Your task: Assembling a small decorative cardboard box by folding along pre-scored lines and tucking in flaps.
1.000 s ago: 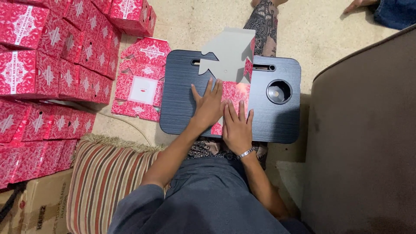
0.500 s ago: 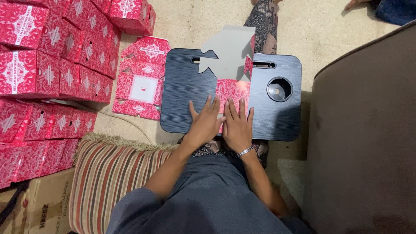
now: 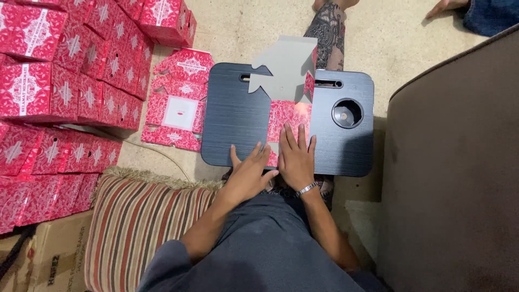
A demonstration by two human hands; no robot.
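A flat, unfolded red patterned carton (image 3: pixel 289 113) lies on a dark lap tray (image 3: pixel 232 116), its grey inner flaps (image 3: pixel 281 67) sticking up at the far end. My right hand (image 3: pixel 296 158) presses flat on the carton's near end, fingers spread; a metal bracelet circles its wrist. My left hand (image 3: pixel 250 172) rests beside it at the tray's near edge, fingers apart, touching the carton's near left corner.
Stacks of assembled red boxes (image 3: pixel 65 92) fill the left side. More flat red cartons (image 3: pixel 178 108) lie on the floor left of the tray. A striped cushion (image 3: pixel 135 221) sits at lower left, a brown sofa arm (image 3: pixel 459 162) at right. Another person's foot (image 3: pixel 446 6) shows at top right.
Both hands slid toward me along the carton, from its middle to its near end at the tray's edge. The carton stayed in place.
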